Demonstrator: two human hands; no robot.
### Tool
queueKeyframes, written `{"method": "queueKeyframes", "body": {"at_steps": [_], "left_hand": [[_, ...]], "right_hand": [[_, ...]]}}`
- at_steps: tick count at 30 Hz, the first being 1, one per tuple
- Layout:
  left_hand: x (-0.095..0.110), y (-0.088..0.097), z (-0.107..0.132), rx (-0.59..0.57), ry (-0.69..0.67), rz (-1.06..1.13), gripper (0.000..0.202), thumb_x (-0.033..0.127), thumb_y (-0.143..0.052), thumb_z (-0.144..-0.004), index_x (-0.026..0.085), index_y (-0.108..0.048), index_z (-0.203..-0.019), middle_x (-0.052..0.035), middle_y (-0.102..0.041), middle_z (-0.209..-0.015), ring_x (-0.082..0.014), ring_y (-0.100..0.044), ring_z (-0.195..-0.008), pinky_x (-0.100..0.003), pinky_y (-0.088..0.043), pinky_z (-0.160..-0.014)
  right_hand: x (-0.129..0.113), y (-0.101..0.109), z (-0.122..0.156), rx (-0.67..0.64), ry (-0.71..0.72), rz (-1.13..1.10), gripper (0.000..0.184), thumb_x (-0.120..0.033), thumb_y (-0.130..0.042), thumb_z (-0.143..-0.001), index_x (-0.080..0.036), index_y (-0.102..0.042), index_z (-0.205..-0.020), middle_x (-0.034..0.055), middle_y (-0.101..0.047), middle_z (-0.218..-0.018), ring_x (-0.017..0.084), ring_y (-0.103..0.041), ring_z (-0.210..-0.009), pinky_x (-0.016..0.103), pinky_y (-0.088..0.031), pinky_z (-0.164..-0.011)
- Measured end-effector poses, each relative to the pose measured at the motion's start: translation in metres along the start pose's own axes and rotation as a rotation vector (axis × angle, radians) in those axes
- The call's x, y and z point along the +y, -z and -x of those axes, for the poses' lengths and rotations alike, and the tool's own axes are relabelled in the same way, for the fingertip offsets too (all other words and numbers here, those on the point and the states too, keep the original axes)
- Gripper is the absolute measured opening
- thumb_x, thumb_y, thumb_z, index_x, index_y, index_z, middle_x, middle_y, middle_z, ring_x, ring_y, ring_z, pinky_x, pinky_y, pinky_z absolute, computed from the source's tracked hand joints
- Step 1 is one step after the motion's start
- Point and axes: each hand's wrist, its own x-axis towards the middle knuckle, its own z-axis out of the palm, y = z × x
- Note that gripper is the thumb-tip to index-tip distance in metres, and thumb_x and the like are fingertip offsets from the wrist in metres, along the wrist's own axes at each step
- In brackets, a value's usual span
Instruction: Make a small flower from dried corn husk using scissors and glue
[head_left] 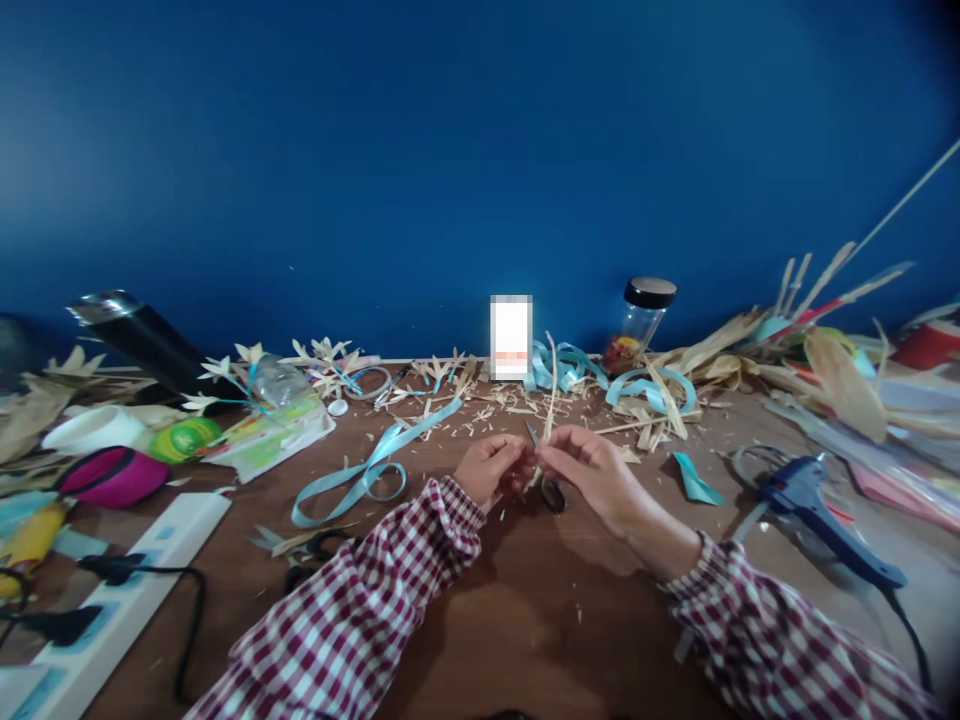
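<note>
Head view. The left hand (491,468) and right hand (592,470) meet above the middle of the wooden table (525,620), fingers of both curled narrow and pinched on the foot of a dried straw strip (553,390), which rises toward 12 o'clock. Small scissors (553,495) sit between the hands, blade tip up beside the strip, dark handle loop below the right fingers; which hand grips them cannot be told. Around the hands: looped light-blue ribbon (367,475) at 9 o'clock, blue glue gun (810,500) at 3 o'clock, black-lidded jar (637,325) at 1 o'clock, white power strip (135,590) at 8 o'clock. Straw clippings lie scattered toward 12 o'clock.
</note>
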Motion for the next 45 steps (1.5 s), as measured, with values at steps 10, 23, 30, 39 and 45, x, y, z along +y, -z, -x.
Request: {"method": "queueKeyframes", "body": {"at_steps": [10, 23, 30, 39, 45], "left_hand": [[-0.014, 0.006, 0.008, -0.093, -0.072, -0.290, 0.035, 0.047, -0.060, -0.072, 0.012, -0.061, -0.079, 0.0015, -0.057, -0.057, -0.0077, -0.050, -0.045, -0.018, -0.040, -0.041], [-0.020, 0.004, 0.009, 0.005, -0.045, -0.337, 0.031, 0.043, -0.064, -0.067, 0.013, -0.060, -0.071, 0.0023, -0.058, -0.054, -0.0073, -0.048, -0.042, -0.018, -0.038, -0.038], [-0.021, 0.005, 0.009, 0.005, 0.039, -0.324, 0.033, 0.041, -0.071, -0.061, 0.012, -0.060, -0.071, 0.0025, -0.060, -0.052, -0.0085, -0.053, -0.042, -0.018, -0.041, -0.039], [-0.018, 0.002, 0.008, -0.052, 0.060, -0.244, 0.037, 0.038, -0.077, -0.054, 0.012, -0.062, -0.075, 0.0012, -0.063, -0.055, -0.0098, -0.057, -0.047, -0.021, -0.047, -0.047], [-0.021, 0.003, 0.009, -0.038, 0.007, -0.345, 0.033, 0.044, -0.069, -0.062, 0.012, -0.061, -0.067, 0.0025, -0.058, -0.050, -0.0069, -0.051, -0.040, -0.019, -0.042, -0.041]], "right_hand": [[0.021, -0.001, -0.010, -0.024, 0.065, -0.102, 0.023, -0.037, -0.064, -0.074, -0.017, -0.054, -0.078, -0.0014, -0.058, -0.067, 0.010, -0.054, -0.057, 0.024, -0.047, -0.056], [0.032, 0.002, -0.011, -0.015, 0.070, -0.042, 0.025, -0.038, -0.062, -0.076, -0.015, -0.063, -0.086, -0.0015, -0.056, -0.064, 0.009, -0.048, -0.054, 0.020, -0.039, -0.050], [0.034, 0.004, -0.009, -0.003, 0.026, 0.004, 0.032, -0.045, -0.058, -0.077, -0.015, -0.068, -0.083, -0.0014, -0.055, -0.059, 0.008, -0.041, -0.048, 0.019, -0.029, -0.043], [0.040, 0.000, -0.010, 0.097, -0.018, -0.203, 0.035, -0.043, -0.072, -0.063, -0.014, -0.053, -0.056, -0.0050, -0.048, -0.051, 0.006, -0.036, -0.046, 0.018, -0.026, -0.042], [0.039, -0.003, -0.008, 0.094, -0.013, -0.206, 0.035, -0.041, -0.069, -0.067, -0.016, -0.046, -0.058, -0.0080, -0.041, -0.047, 0.004, -0.029, -0.043, 0.017, -0.021, -0.040]]}}
